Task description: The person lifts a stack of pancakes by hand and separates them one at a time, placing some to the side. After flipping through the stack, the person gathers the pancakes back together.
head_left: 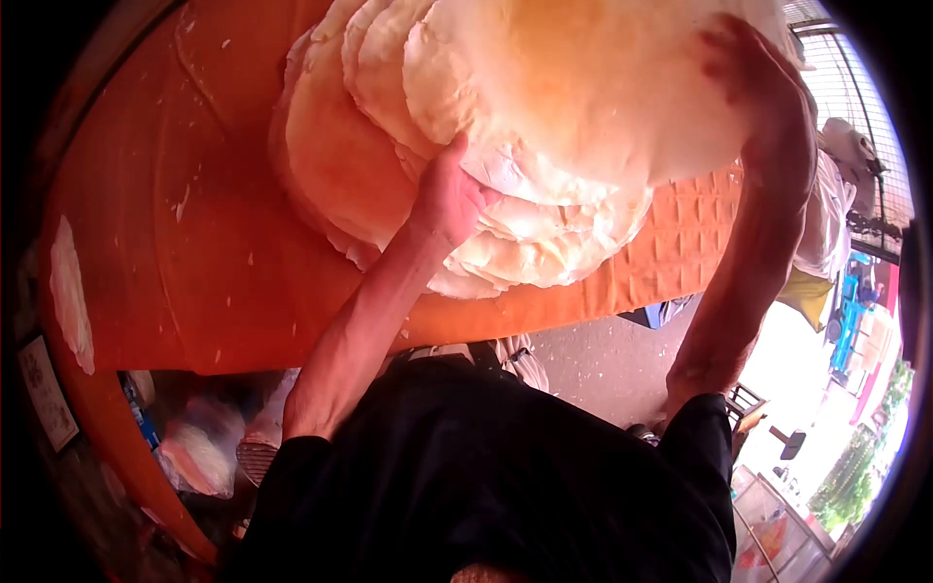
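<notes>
Large, thin, pale round sheets lie overlapped in a stack (350, 175) on an orange-covered table (126, 243). My left hand (454, 197) grips the near edge of the top sheet (583, 87), with the thumb above it and the fingers beneath. At the upper right, my right hand (741, 66) touches the right part of the same sheet. Its fingers are blurred, and how they meet the sheet cannot be made out. The top sheet reaches past the upper edge of the view.
A narrow pale scrap (71, 296) lies at the table's left edge. Plastic bags (204, 447) sit beneath the table. On the right are a wire mesh (844, 87), a whitish bag (824, 219) and a small wooden stool (745, 408).
</notes>
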`<act>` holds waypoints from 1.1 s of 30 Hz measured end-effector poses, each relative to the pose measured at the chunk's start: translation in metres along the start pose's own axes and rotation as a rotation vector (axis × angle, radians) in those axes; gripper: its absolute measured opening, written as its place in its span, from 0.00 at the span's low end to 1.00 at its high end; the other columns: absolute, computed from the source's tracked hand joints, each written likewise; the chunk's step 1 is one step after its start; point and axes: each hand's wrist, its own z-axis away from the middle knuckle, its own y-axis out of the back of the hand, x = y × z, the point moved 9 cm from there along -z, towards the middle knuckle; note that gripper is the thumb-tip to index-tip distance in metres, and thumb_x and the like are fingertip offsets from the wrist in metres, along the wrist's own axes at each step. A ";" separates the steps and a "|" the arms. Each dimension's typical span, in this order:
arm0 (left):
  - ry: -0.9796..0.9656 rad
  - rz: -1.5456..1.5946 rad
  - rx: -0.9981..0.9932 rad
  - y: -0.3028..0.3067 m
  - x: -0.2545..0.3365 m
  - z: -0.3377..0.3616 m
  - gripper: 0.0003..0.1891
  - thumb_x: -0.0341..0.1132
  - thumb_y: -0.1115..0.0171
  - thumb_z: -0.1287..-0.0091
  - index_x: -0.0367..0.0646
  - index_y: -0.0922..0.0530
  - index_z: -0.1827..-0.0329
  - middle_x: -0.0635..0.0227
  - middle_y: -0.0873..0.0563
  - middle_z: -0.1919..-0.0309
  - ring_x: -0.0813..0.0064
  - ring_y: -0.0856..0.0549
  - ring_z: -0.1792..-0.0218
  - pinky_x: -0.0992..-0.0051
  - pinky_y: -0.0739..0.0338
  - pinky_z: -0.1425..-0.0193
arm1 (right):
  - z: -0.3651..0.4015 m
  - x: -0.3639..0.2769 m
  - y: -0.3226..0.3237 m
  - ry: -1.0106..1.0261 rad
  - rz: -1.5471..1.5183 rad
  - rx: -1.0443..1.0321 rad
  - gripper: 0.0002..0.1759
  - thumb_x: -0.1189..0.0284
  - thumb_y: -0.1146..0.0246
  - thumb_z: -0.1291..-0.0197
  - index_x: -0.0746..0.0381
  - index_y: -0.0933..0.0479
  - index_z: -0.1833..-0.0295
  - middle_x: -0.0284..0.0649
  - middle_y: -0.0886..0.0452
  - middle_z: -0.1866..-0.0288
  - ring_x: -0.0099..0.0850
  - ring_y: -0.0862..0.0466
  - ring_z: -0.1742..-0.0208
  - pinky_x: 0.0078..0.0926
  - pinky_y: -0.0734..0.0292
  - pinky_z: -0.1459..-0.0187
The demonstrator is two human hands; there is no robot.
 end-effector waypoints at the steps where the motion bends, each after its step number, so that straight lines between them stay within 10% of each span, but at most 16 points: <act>1: 0.006 0.030 0.006 -0.001 0.001 0.001 0.25 0.47 0.51 0.25 0.43 0.35 0.31 0.61 0.26 0.35 0.61 0.26 0.34 0.55 0.34 0.33 | -0.007 0.015 0.008 -0.002 -0.130 0.039 0.16 0.72 0.45 0.34 0.69 0.19 0.48 0.41 0.14 0.54 0.24 0.19 0.63 0.19 0.28 0.61; 11: 0.018 0.138 -0.036 0.001 -0.002 0.007 0.33 0.61 0.52 0.29 0.45 0.34 0.31 0.64 0.21 0.41 0.67 0.18 0.47 0.63 0.26 0.45 | 0.082 0.273 -0.039 -0.454 -0.520 0.328 0.10 0.73 0.31 0.41 0.69 0.18 0.58 0.37 0.17 0.69 0.23 0.18 0.68 0.20 0.21 0.67; 15: 0.019 -0.193 0.188 0.043 -0.013 -0.004 0.18 0.35 0.46 0.28 0.42 0.30 0.37 0.63 0.20 0.42 0.64 0.18 0.44 0.60 0.21 0.45 | 0.095 0.232 -0.044 -0.473 -0.470 0.194 0.26 0.65 0.28 0.43 0.71 0.23 0.46 0.40 0.17 0.63 0.24 0.21 0.74 0.23 0.24 0.72; 18: -0.016 -0.225 0.196 0.039 -0.011 -0.005 0.17 0.33 0.47 0.28 0.41 0.30 0.38 0.64 0.20 0.43 0.64 0.17 0.47 0.61 0.19 0.47 | 0.104 0.200 -0.004 -0.217 0.365 0.355 0.40 0.59 0.24 0.49 0.70 0.31 0.37 0.46 0.18 0.55 0.32 0.19 0.66 0.30 0.21 0.64; 21: -0.049 -0.161 0.208 0.016 -0.002 0.001 0.11 0.34 0.46 0.30 0.38 0.26 0.49 0.62 0.17 0.55 0.70 0.15 0.60 0.67 0.16 0.56 | 0.122 0.085 -0.076 0.400 0.844 0.028 0.48 0.56 0.21 0.58 0.63 0.32 0.33 0.51 0.23 0.40 0.46 0.23 0.40 0.41 0.26 0.39; 26: -0.043 -0.015 -0.008 -0.014 0.010 0.001 0.16 0.38 0.49 0.28 0.34 0.28 0.46 0.55 0.18 0.52 0.61 0.15 0.51 0.61 0.16 0.48 | 0.115 0.102 -0.120 0.545 0.798 -0.135 0.14 0.78 0.35 0.48 0.60 0.18 0.53 0.42 0.14 0.54 0.40 0.15 0.52 0.34 0.19 0.52; 33: -0.032 -0.343 0.157 0.030 0.026 0.035 0.20 0.47 0.50 0.26 0.37 0.26 0.48 0.53 0.17 0.55 0.58 0.16 0.50 0.60 0.21 0.41 | 0.056 -0.036 -0.067 0.588 0.946 0.073 0.10 0.75 0.40 0.39 0.52 0.15 0.56 0.38 0.14 0.67 0.35 0.14 0.70 0.29 0.20 0.70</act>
